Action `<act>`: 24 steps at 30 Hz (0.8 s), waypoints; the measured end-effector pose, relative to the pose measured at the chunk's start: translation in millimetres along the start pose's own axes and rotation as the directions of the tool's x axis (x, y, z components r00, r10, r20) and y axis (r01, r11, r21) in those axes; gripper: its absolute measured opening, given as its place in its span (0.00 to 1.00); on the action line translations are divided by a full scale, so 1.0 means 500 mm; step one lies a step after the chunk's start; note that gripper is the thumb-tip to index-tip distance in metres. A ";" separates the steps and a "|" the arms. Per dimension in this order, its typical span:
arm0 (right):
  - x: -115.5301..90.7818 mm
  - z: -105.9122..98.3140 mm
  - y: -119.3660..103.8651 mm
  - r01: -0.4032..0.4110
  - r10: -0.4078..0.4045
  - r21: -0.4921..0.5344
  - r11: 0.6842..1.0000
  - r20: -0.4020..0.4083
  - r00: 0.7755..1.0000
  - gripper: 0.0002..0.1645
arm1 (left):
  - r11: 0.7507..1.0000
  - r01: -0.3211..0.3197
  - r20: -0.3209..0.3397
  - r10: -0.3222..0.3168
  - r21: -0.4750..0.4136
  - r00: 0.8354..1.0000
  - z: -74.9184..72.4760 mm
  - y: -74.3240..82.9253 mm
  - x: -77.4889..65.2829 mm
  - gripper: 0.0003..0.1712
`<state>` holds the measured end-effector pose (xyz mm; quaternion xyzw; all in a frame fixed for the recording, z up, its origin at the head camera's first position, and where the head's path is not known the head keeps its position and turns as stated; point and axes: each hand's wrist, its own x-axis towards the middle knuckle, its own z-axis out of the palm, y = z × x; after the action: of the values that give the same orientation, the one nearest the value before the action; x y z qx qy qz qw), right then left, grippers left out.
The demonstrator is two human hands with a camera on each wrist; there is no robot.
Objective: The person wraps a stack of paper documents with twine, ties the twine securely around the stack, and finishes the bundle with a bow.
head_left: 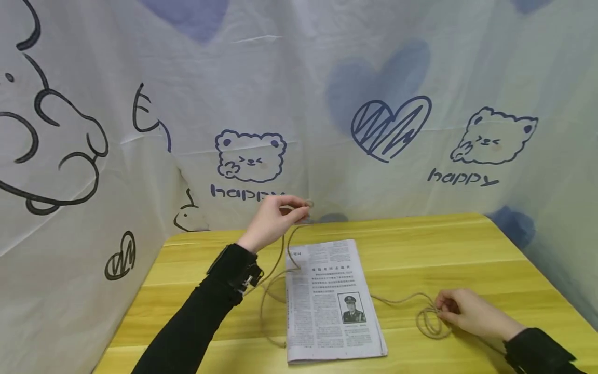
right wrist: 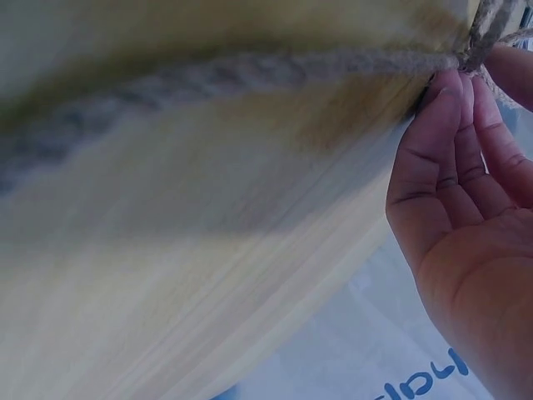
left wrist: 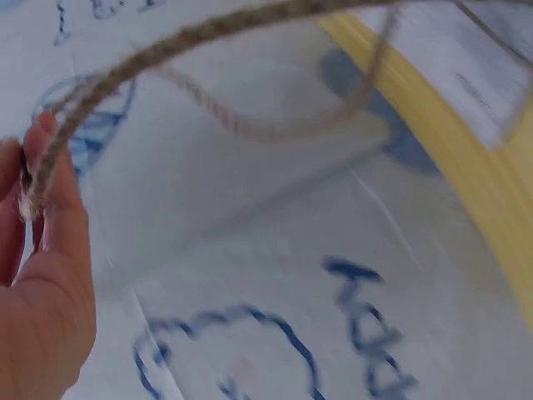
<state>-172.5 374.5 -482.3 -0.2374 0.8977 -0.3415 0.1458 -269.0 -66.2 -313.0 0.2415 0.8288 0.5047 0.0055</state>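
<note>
tan rope (left wrist: 191,37), yellow wood-grained table (head_left: 420,254), black sleeve (head_left: 189,322)

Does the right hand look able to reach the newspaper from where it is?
Probably yes: between the right hand and the newspaper, only loose rope shows on the yellow table, though that hand holds part of the rope.

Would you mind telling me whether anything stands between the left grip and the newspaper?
Only the rope does: held in the left grip, it hangs down and crosses near the upper left corner of the newspaper in the head view. Nothing else visible is in the way.
</note>
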 end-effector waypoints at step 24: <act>-0.005 0.007 0.001 -0.049 0.045 -0.049 0.998 -0.066 0.997 0.06 | 0.984 -0.014 0.219 -0.026 0.180 0.975 0.181 -0.045 0.053 0.25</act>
<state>-168.9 374.4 -484.6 -0.2087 0.9157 -0.3225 0.1183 -278.5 11.8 -370.2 0.2929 0.8661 0.3976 0.0772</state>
